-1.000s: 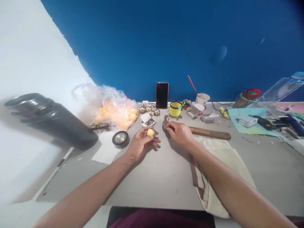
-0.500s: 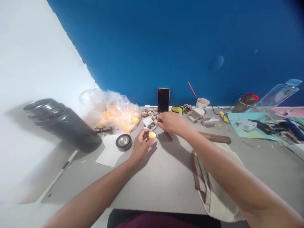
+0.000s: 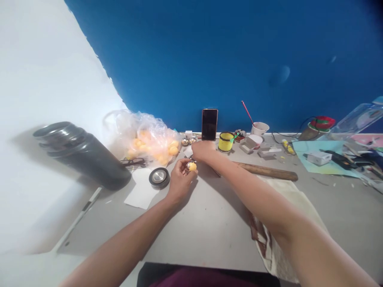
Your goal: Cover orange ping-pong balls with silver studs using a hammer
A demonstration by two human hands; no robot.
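My left hand [image 3: 180,180] is closed around a small yellow-orange ball [image 3: 192,166], which has dark and shiny bits on its upper side. Just above it, my right hand [image 3: 204,150] reaches in with its fingers bent down and drawn together. Whatever those fingertips hold is too small or hidden to make out. A small white box [image 3: 188,151] shows partly behind the right hand, which covers the rest of it. Beyond it, a couple of balls [image 3: 185,142] covered in shiny bits stand on the table.
A clear plastic bag [image 3: 149,139] of orange balls stands at back left, beside a dark flask [image 3: 86,153] and a round lid [image 3: 159,177]. A phone [image 3: 209,124] leans on the wall. Right are a yellow container [image 3: 226,142], a wooden stick [image 3: 269,171] and a cloth [image 3: 295,199].
My right hand has moved left, over the small white box and closer to the ball. The ball has turned slightly in my left hand. The view has shifted a little.
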